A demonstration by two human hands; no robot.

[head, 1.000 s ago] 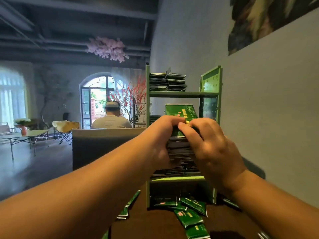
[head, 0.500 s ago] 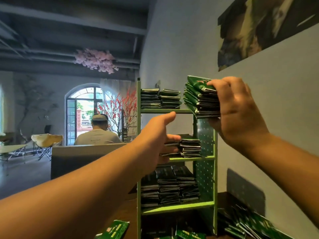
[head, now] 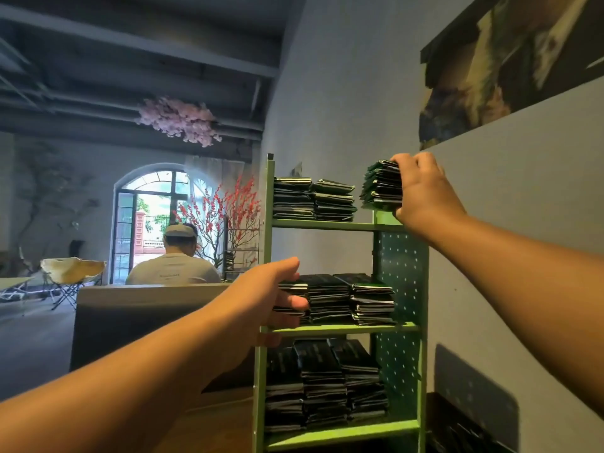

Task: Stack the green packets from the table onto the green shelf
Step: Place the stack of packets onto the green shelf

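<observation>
Right hand (head: 425, 194) grips a bundle of green packets (head: 381, 186) at the right end of the green shelf (head: 340, 329) top tier, fingers curled over it. Left hand (head: 261, 295) at the middle tier's left stack (head: 292, 300), thumb against it, fingers above; grip unclear.

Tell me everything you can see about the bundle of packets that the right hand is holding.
The bundle of packets is a thick stack of flat, dark green packets with pale edges, slightly fanned and uneven. The right hand grips its right end, fingers over the top. It sits at the right end of the green shelf, top level, tilted a little, apart from the two stacks already there. Whether it rests fully on the board cannot be told.
</observation>
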